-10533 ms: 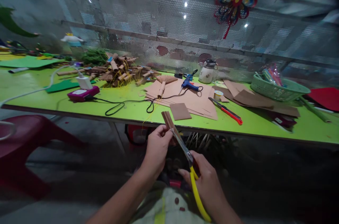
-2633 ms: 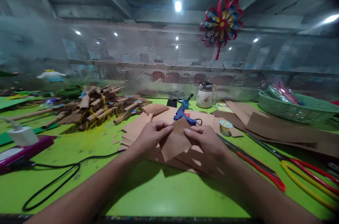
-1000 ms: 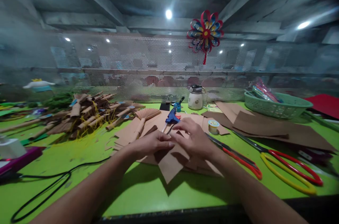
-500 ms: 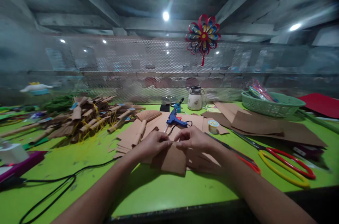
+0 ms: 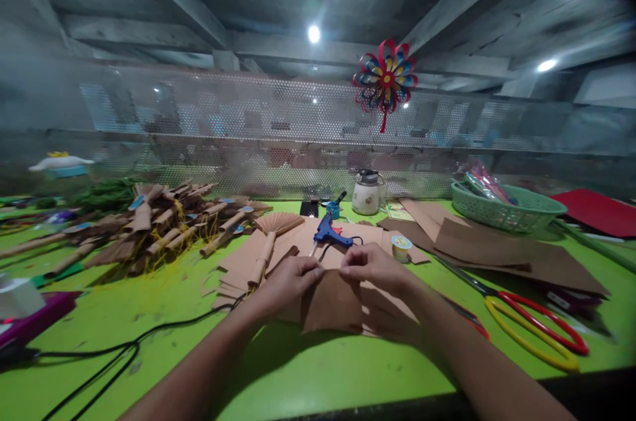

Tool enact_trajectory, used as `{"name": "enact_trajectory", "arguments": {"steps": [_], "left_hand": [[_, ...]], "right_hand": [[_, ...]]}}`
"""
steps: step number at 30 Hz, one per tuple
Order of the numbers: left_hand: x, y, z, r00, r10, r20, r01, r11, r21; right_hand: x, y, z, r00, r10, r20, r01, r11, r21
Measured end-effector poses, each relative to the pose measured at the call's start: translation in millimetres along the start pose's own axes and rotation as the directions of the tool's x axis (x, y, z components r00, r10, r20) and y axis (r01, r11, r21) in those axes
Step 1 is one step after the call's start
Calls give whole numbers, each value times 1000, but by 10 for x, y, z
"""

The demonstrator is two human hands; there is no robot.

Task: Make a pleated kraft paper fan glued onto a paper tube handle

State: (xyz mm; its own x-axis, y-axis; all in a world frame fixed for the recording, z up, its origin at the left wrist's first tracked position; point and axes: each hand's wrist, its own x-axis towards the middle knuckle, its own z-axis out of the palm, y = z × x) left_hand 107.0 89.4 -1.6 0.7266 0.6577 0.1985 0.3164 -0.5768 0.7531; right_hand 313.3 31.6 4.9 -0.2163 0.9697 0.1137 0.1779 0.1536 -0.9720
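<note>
A small piece of brown kraft paper [image 5: 332, 301] hangs between my two hands, over a stack of lighter paper sheets [image 5: 392, 311]. My left hand [image 5: 293, 278] pinches its upper left edge with thumb and fingers. My right hand [image 5: 375, 265] is closed on the upper right edge. Just beyond them a blue glue gun [image 5: 332, 233] lies on the sheets. Left of it is a pleated paper fan with a rolled handle [image 5: 264, 255]. Scissors with red and yellow handles [image 5: 531, 325] lie to the right. A red-handled cutter [image 5: 470, 318] is partly hidden by my right forearm.
A pile of rolled paper pieces with yellow string [image 5: 169, 225] lies left. A purple power strip [image 5: 44, 318] and black cable [image 5: 134, 335] are nearer. Behind stand a lidded jar [image 5: 366, 195] and small cup [image 5: 401, 247]. A green basket [image 5: 517, 209] sits right, behind brown sheets [image 5: 487, 245].
Earlier I held scissors to a folded paper strip; they now lie on the table. Since then the brown paper piece has turned from cornerwise to straight, gripped along its top edge.
</note>
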Motion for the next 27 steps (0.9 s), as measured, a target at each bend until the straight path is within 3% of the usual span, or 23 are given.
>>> {"name": "enact_trajectory", "arguments": {"steps": [5,9,15,23,27], "left_hand": [[-38,110,11,990,-137,34,140,921,-365],[-48,161,48,977,-213,19,190,823,-535],[-22,110,78,981,-190,-30,132,779,-614],[-53,166,90,980,-155,-123,36,753,-658],[-71,203,93,978,-149,-148,12,745,-666]], "right_hand": [[-5,-8,36,1000,-12,-21,13,999,48],[20,85,86,997,-24,-75,35,990,140],[16,126,165,972,21,-233,60,940,336],[-35,-17,200,971,86,-222,30,881,473],[-34,-21,184,973,59,-224,58,875,480]]}}
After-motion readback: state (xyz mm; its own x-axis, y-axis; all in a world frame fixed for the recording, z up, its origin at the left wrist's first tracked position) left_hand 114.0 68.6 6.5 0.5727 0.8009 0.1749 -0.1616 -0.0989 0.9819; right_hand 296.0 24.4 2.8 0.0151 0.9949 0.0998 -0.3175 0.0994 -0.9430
